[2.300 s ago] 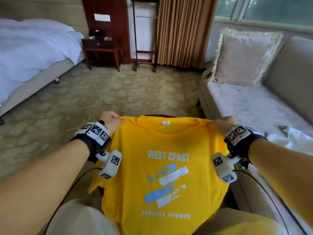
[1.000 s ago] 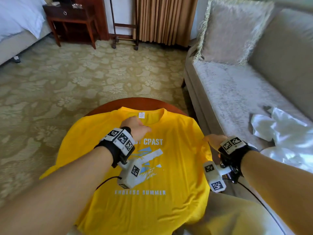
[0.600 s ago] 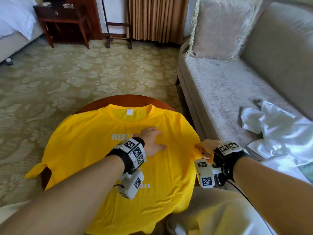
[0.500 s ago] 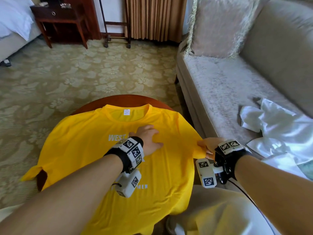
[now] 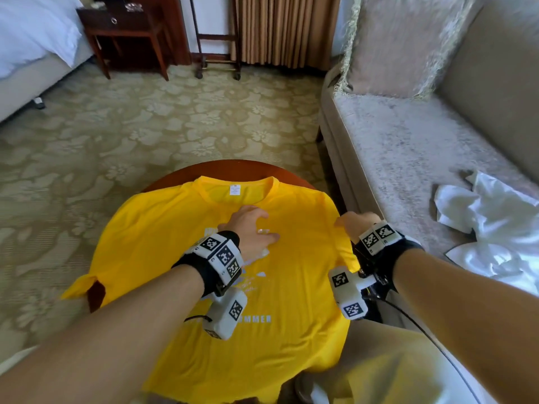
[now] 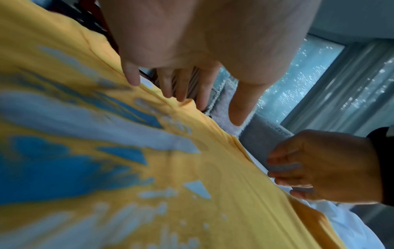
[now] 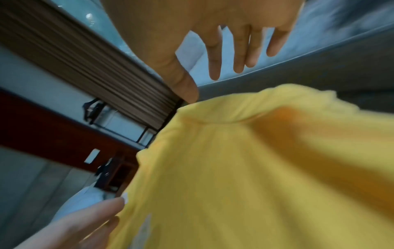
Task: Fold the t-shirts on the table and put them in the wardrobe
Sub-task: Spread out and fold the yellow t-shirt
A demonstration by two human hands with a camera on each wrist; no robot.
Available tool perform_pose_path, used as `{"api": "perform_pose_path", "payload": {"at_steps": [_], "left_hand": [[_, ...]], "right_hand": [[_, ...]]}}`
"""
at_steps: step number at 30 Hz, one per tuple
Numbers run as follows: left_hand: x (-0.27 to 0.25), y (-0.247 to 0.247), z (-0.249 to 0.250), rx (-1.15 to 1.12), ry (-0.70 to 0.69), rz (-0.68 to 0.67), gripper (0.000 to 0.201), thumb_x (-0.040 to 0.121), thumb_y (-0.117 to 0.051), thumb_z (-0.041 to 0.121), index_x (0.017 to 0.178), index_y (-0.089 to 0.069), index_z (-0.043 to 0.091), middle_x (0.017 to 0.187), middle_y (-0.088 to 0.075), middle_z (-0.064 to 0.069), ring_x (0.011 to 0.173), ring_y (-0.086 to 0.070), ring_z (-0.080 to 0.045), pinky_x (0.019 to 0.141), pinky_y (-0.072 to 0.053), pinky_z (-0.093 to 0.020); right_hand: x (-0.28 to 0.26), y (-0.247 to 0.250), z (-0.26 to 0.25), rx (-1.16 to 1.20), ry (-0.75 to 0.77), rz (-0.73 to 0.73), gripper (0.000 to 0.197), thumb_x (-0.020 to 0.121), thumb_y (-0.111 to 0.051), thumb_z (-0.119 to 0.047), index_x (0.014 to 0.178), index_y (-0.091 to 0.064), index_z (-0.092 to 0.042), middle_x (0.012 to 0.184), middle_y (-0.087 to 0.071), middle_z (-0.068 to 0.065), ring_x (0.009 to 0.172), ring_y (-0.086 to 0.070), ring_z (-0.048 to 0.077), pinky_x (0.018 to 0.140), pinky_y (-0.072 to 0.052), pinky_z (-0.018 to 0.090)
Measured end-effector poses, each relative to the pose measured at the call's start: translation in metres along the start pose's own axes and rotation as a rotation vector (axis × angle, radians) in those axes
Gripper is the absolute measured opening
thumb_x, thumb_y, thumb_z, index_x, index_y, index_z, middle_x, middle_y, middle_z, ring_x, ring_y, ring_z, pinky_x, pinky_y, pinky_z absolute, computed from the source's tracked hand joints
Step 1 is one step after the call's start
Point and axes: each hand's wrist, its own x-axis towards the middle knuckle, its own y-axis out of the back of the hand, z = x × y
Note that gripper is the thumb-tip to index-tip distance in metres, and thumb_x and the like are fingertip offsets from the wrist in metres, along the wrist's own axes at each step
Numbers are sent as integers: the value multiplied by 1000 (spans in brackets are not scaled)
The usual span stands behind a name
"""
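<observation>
- My left hand (image 5: 251,228) lies spread, fingers pressing the yellow t-shirt (image 5: 291,287) mid-frame on the worktop (image 5: 233,169).
- My right hand (image 5: 357,225), fingers loosely open, touches the shirt's right sleeve edge.

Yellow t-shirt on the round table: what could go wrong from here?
1. The t-shirt overhangs the small table on every visible side, so it may slide off.
2. The right hand is open beside the sleeve with no grip, so the fold may start crooked.
3. The left hand may bunch the cloth.

Bright soft daylight, wide-angle bending at edges, both wrist views motion-blurred, bluish tint
</observation>
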Motion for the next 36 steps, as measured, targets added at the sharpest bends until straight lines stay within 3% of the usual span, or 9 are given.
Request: {"api": "perform_pose_path", "payload": {"at_steps": [7, 10, 12, 16, 18, 24, 26, 30, 36], "left_hand": [[-48, 65, -92, 7, 478, 245, 69, 84, -65, 47, 140, -40, 16, 147, -33, -10, 137, -31, -36, 109, -29, -55], [-66, 81, -148, -100, 682, 261, 94, 83, -61, 53, 152, -14, 9, 158, -14, -17, 143, -21, -40, 112, -30, -55], [-75, 89, -180, -265, 806, 281, 99, 80, -60, 59, 153, -14, 10, 154, -28, -19, 134, -38, -41, 107, -39, -51], [-95, 98, -214, -556, 763, 108, 48, 102, -40, 46, 130, -52, 8, 119, -56, -19, 102, -58, -33, 97, -45, -38], [-100, 100, -224, -580, 743, 129, 29, 102, -47, 31, 114, -60, 9, 113, -57, -19, 81, -53, -26, 74, -48, -28], [-93, 120, -251, -710, 703, 401, 34, 92, -58, 3, 125, -59, -4, 127, -62, -19, 74, -58, -19, 61, -46, -22], [-91, 123, -254, -809, 710, 459, 29, 94, -55, 5, 121, -61, -3, 122, -64, -18, 73, -57, -20, 62, -46, -22], [-100, 107, -266, -1050, 837, 451, 36, 72, -76, 32, 95, -64, 7, 106, -60, -11, 97, -60, -29, 93, -52, -48], [-101, 83, -277, -1479, 851, 35, 74, 76, -67, 58, 131, -49, 11, 121, -62, -23, 105, -63, -40, 77, -55, -48]], "right_hand": [[-77, -84, -75, -133, 367, -269, 62, 68, -73, -41, 120, -60, -8, 124, -58, 14, 112, -57, 34, 81, -46, 36], [-112, -129, -89, -280, 474, -338, 81, 71, -72, -51, 140, -45, -16, 149, -31, 11, 130, -42, 35, 95, -43, 41], [-128, -154, -91, -368, 507, -363, 88, 77, -71, -54, 149, -30, -25, 159, -8, 7, 142, -24, 36, 110, -34, 49], [-152, -188, -93, -644, 613, -345, 98, 77, -63, -68, 154, -10, -35, 161, 11, 7, 148, 2, 37, 116, -15, 54], [-157, -204, -93, -756, 642, -340, 102, 75, -59, -74, 154, -5, -37, 161, 16, 8, 147, 8, 38, 117, -12, 57], [-162, -221, -93, -829, 641, -283, 113, 69, -72, -65, 153, 0, -38, 159, 20, 9, 146, 17, 38, 116, -12, 59], [-164, -224, -99, -816, 657, -253, 115, 68, -76, -58, 153, -3, -34, 159, 20, 8, 145, 18, 38, 117, -12, 58], [-167, -237, -109, -776, 722, -269, 120, 64, -77, -61, 153, -2, -36, 159, 23, 4, 144, 23, 35, 117, -9, 58], [-166, -256, -105, -848, 749, -351, 125, 63, -70, -73, 151, 13, -41, 156, 32, 0, 141, 32, 33, 114, 3, 62]]}}
